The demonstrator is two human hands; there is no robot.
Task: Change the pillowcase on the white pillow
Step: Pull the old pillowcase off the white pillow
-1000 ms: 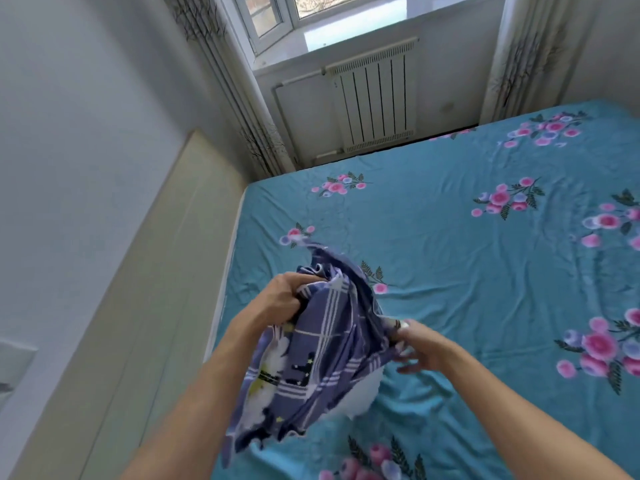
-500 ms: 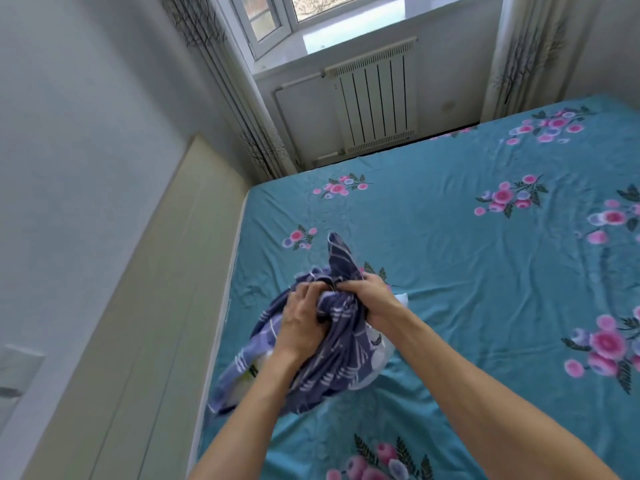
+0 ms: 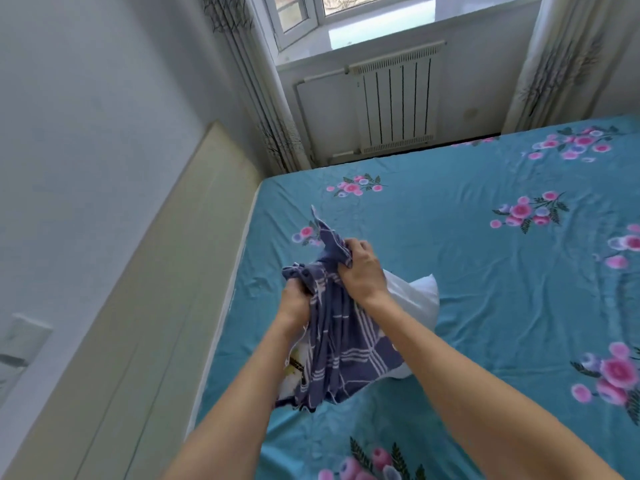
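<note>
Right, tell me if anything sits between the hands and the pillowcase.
Nothing visible does. The left hand and right hand both already grip the bunched pillowcase, which part covers the pillow on the bed.

Home bedroom. Bed before me in teal floral sheet, radiator under window, curtains either side, headboard along wall.

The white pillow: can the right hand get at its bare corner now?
Probably yes. The white pillow lies bare just beside the right hand, nothing between, but its fingers first must release the blue pillowcase.
</note>
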